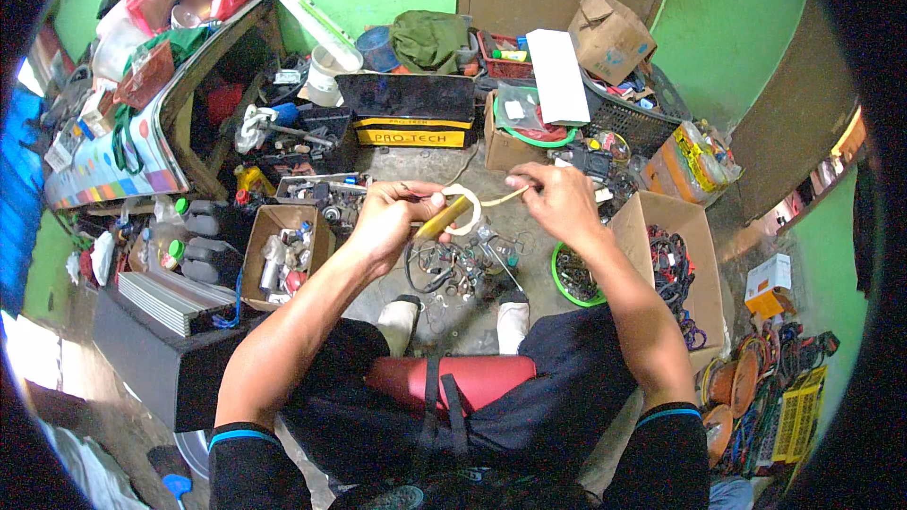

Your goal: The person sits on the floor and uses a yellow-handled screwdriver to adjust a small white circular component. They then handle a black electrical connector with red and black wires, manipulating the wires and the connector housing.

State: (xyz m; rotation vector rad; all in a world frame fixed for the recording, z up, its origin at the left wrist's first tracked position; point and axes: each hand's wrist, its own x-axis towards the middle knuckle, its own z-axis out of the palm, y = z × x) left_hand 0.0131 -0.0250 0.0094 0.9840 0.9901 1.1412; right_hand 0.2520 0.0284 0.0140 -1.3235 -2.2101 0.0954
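Note:
My left hand [395, 217] grips a roll of yellow tape [444, 217] with a pale inner ring; a short dark wire-like piece shows by its fingers. My right hand [557, 203] pinches the end of a strip [503, 198] drawn out to the right from the roll. Below my hands, on the floor between my feet, lies a loose pile of cables and small parts [468, 269].
An open box of parts [265, 236] stands at left, beside a black case [142, 349]. At right are a green-rimmed basket [576, 274] and a box of cables [628, 217]. Black-and-yellow toolboxes [406, 94] sit ahead, amid crates. A red seat [487, 382] is beneath me.

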